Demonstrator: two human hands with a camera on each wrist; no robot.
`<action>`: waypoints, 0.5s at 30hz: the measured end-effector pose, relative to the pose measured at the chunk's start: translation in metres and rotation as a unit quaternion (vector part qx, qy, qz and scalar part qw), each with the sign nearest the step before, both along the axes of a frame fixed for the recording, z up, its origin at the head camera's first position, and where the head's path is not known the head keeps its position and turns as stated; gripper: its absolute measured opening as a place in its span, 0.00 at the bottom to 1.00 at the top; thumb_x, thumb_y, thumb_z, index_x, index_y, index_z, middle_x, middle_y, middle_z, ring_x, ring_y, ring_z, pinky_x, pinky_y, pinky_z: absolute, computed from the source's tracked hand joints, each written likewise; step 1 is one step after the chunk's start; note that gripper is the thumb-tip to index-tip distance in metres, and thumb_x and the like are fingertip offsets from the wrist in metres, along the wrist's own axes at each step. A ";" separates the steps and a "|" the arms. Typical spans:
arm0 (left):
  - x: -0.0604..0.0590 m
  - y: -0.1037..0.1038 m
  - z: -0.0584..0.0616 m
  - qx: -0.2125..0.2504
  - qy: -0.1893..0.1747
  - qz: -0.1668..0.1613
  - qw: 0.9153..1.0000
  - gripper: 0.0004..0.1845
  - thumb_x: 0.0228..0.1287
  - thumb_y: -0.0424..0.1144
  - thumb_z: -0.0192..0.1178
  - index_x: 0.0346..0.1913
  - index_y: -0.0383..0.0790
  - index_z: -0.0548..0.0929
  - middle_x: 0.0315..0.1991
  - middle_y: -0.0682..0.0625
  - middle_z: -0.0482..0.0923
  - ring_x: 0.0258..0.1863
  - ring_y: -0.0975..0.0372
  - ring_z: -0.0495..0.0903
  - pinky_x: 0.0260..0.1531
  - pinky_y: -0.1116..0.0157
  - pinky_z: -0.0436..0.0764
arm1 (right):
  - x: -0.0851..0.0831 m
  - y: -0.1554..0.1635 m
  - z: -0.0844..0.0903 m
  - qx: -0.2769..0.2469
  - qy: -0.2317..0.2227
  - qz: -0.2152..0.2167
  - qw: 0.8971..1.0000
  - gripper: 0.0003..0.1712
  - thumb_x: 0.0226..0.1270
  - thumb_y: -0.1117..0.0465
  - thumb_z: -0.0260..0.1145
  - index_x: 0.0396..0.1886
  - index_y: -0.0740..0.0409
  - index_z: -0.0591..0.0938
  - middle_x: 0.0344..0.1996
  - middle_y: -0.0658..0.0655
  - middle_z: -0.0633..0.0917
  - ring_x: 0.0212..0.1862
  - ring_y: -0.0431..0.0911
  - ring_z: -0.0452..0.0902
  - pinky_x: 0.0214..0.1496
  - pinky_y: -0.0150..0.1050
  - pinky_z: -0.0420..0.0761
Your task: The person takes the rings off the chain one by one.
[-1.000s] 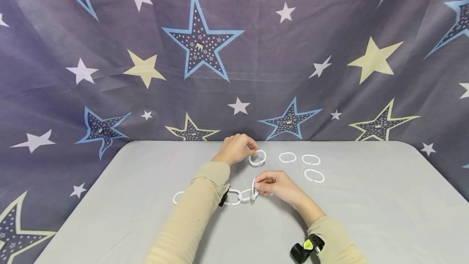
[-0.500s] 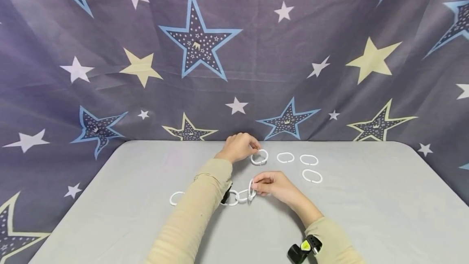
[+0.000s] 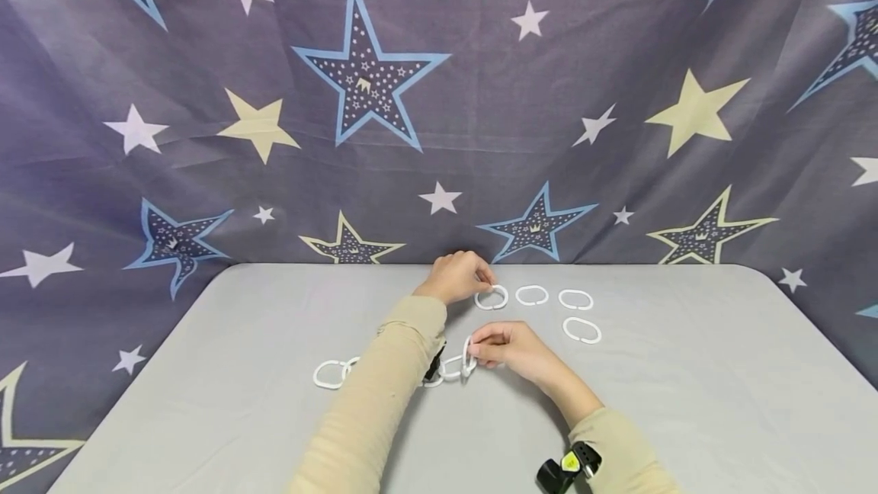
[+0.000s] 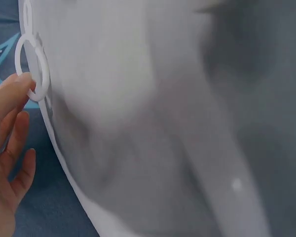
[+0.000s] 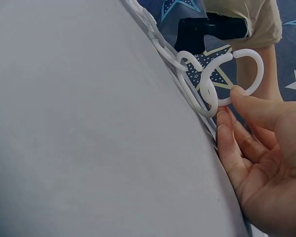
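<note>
My left hand reaches to the back of the table, with thumb and fingertips pinching a white oval plastic chain link by its edge. In the head view that link lies low over the cloth. Nearer the front, my right hand pinches a white link between thumb and fingers, holding it upright. This link hooks through the end link of a chain running left along the table. The chain's left end link shows beyond my left sleeve, which hides the middle of the chain.
Three loose white links lie at the back right: one nearest my left hand, another further right, and a third in front of that. Grey cloth covers the table. A star-patterned curtain stands behind its back edge.
My left hand has moved a little to the right with its link, which now lies flatter. More of the chain's left end shows beside my sleeve. The right hand keeps its grip almost in place.
</note>
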State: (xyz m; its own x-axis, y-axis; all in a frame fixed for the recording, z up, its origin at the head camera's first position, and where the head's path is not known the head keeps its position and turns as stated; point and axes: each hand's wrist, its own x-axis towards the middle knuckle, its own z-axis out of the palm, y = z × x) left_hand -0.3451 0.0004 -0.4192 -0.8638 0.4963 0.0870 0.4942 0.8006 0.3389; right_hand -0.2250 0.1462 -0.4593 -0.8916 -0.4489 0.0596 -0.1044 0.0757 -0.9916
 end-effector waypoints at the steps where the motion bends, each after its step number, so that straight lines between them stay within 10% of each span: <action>1: 0.000 0.001 0.000 -0.002 0.000 0.001 1.000 0.03 0.59 0.46 0.72 0.37 0.58 0.90 0.34 0.65 0.86 0.40 0.67 0.82 0.45 0.59 0.78 | 0.000 0.000 0.000 0.000 0.000 0.000 1.000 0.13 0.64 0.72 0.66 0.43 0.81 0.79 0.29 0.57 0.86 0.27 0.37 0.78 0.30 0.29 0.76; 15: -0.005 0.012 -0.004 -0.018 0.035 0.011 0.999 0.05 0.55 0.48 0.75 0.35 0.59 0.90 0.29 0.67 0.84 0.32 0.71 0.80 0.39 0.62 0.77 | 0.000 0.000 0.000 0.011 -0.002 -0.007 1.000 0.13 0.65 0.71 0.66 0.43 0.79 0.80 0.28 0.56 0.86 0.28 0.38 0.78 0.31 0.29 0.77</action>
